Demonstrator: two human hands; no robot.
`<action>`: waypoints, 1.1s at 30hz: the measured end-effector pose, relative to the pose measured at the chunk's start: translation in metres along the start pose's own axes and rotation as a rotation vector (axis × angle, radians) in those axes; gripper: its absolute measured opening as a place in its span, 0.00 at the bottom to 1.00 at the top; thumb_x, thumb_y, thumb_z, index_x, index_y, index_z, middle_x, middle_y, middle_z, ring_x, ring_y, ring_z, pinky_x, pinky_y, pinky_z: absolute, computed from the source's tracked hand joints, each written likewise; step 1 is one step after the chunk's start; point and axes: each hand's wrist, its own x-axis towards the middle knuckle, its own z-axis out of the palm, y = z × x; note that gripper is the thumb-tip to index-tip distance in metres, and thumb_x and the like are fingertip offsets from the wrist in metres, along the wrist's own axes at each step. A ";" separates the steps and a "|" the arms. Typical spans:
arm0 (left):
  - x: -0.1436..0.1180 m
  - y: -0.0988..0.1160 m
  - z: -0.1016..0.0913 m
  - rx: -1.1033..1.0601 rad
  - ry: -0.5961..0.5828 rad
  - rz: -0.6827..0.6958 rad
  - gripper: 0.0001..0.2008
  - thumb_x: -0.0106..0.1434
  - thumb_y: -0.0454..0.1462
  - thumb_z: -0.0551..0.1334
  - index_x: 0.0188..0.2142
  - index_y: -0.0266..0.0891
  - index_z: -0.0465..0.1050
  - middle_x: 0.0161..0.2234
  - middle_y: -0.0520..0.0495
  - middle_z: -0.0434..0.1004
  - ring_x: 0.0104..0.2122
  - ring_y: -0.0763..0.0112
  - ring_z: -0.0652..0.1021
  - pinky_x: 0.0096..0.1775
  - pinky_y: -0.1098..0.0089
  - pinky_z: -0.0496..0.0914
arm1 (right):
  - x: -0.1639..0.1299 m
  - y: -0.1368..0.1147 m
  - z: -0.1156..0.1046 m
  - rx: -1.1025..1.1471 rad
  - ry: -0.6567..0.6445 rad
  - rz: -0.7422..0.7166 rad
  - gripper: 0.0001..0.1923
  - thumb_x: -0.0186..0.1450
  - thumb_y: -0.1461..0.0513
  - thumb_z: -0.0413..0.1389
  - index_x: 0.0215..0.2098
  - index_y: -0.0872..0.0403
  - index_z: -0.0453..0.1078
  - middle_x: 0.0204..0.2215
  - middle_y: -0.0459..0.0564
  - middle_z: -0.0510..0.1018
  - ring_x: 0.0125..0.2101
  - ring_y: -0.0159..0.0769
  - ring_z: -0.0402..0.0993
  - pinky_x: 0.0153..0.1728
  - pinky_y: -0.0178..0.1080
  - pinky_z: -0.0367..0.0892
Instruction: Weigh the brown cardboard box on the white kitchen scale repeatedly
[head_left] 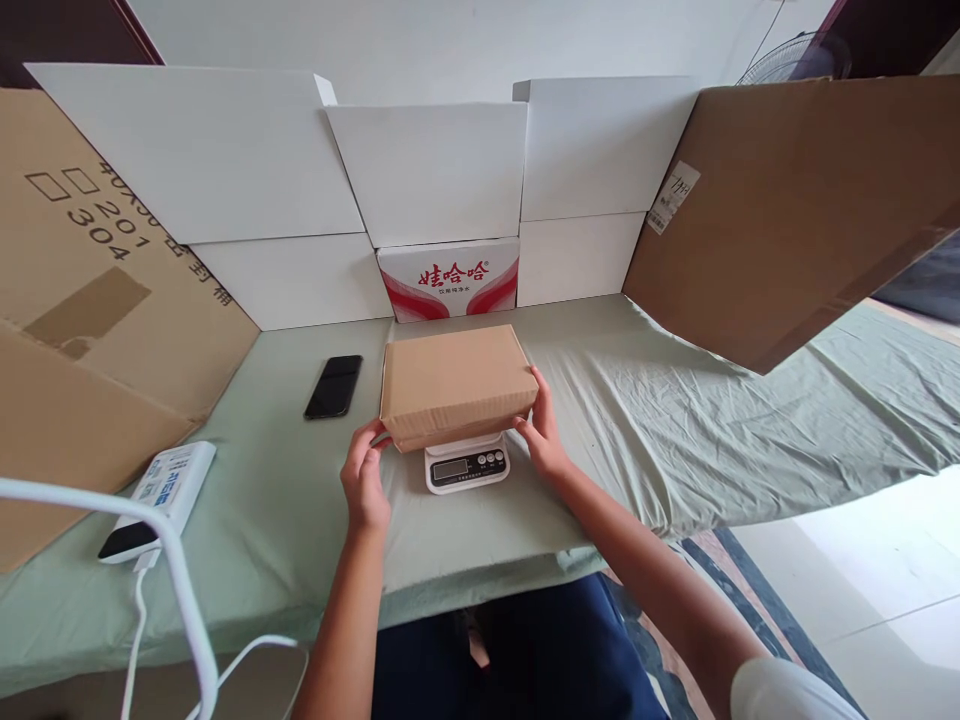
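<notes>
A closed brown cardboard box (457,375) sits over a white digital scale (466,482), covering all but its front panel with display and buttons. Whether the box rests fully on the scale cannot be seen. My left hand (366,478) grips the box's front left corner, fingers curled at its side. On the front right corner, my right hand (541,430) holds the box with the thumb at the front and the fingers along the side. A dark smartphone (334,387) lies on the cloth to the left of the box.
A green cloth (300,530) covers the table. White boxes (427,170) and a red-and-white carton (454,280) line the back. Large cardboard pieces stand at left (90,300) and right (795,200). A white power bank (161,495) with a cable (191,610) lies at front left.
</notes>
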 end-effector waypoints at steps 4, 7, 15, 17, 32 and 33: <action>0.001 -0.002 0.000 -0.024 0.006 -0.005 0.20 0.64 0.50 0.58 0.48 0.43 0.78 0.50 0.41 0.77 0.52 0.55 0.76 0.50 0.59 0.72 | 0.000 0.002 0.001 -0.008 0.004 -0.008 0.39 0.67 0.43 0.53 0.72 0.38 0.46 0.71 0.49 0.53 0.71 0.54 0.47 0.69 0.59 0.53; 0.002 0.000 0.001 -0.017 0.022 -0.008 0.21 0.64 0.50 0.58 0.49 0.42 0.78 0.51 0.40 0.77 0.53 0.53 0.75 0.50 0.58 0.72 | 0.000 0.005 0.001 -0.004 0.026 -0.020 0.38 0.67 0.43 0.53 0.71 0.38 0.48 0.70 0.50 0.54 0.70 0.54 0.50 0.68 0.59 0.55; 0.001 0.006 0.002 -0.059 0.040 -0.004 0.22 0.65 0.48 0.56 0.51 0.42 0.77 0.50 0.39 0.78 0.53 0.53 0.76 0.50 0.59 0.72 | 0.006 0.005 -0.001 0.036 0.168 -0.029 0.38 0.68 0.43 0.51 0.72 0.39 0.47 0.67 0.52 0.60 0.66 0.52 0.60 0.63 0.57 0.62; 0.001 0.003 0.001 -0.025 0.032 -0.007 0.22 0.65 0.49 0.56 0.51 0.41 0.77 0.51 0.39 0.78 0.53 0.53 0.76 0.50 0.59 0.72 | 0.005 0.006 -0.001 0.060 0.140 -0.025 0.38 0.68 0.43 0.51 0.71 0.39 0.47 0.67 0.52 0.60 0.65 0.52 0.61 0.64 0.57 0.62; 0.001 -0.003 -0.003 0.021 -0.028 -0.027 0.24 0.64 0.51 0.59 0.53 0.39 0.75 0.52 0.39 0.76 0.53 0.55 0.75 0.52 0.60 0.70 | 0.003 0.006 0.002 0.086 0.017 0.012 0.39 0.67 0.42 0.54 0.72 0.40 0.48 0.72 0.49 0.54 0.70 0.53 0.53 0.65 0.56 0.61; 0.001 -0.003 -0.004 0.023 -0.020 -0.021 0.24 0.64 0.51 0.59 0.53 0.39 0.75 0.52 0.39 0.76 0.53 0.55 0.75 0.52 0.60 0.70 | 0.004 0.005 0.002 0.096 0.008 0.016 0.39 0.67 0.42 0.54 0.72 0.40 0.48 0.72 0.49 0.54 0.70 0.53 0.53 0.64 0.55 0.61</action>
